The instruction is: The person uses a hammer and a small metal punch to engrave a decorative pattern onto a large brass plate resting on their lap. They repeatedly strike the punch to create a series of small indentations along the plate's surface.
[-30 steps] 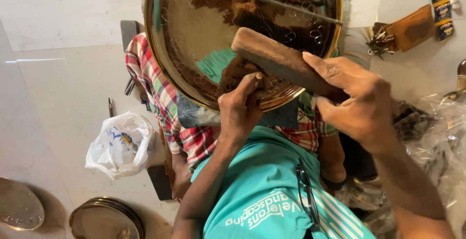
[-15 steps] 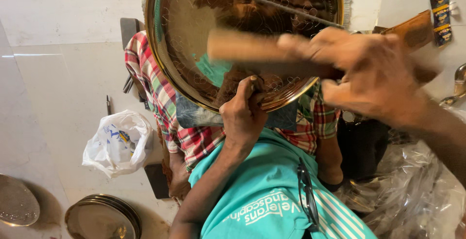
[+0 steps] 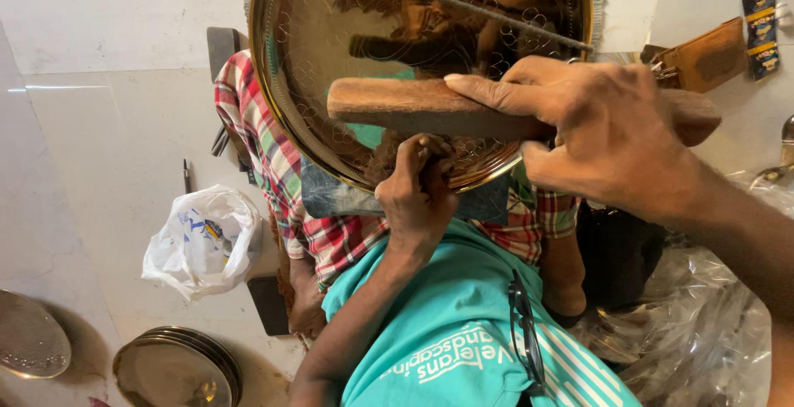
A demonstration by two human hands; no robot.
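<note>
Teal printed shirt (image 3: 463, 332), plaid wrap (image 3: 331, 233), bare forearms, hanging glasses (image 3: 525, 332)

Pale glossy tiled floor (image 3: 99, 117)

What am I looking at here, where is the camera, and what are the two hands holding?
There is no machine: a person works with bare hands, and the one picture comes from a camera worn on that person's head, looking down past a teal shirt. A large round brass-coloured engraved metal plate rests on the lap, over a red checked cloth. The right hand grips a brown wooden block above the plate. The left hand pinches a small tool against the plate's lower rim; what kind of tool is hidden by the fingers. On the pale floor lie a white plastic bag and a stack of round metal plates.
</note>
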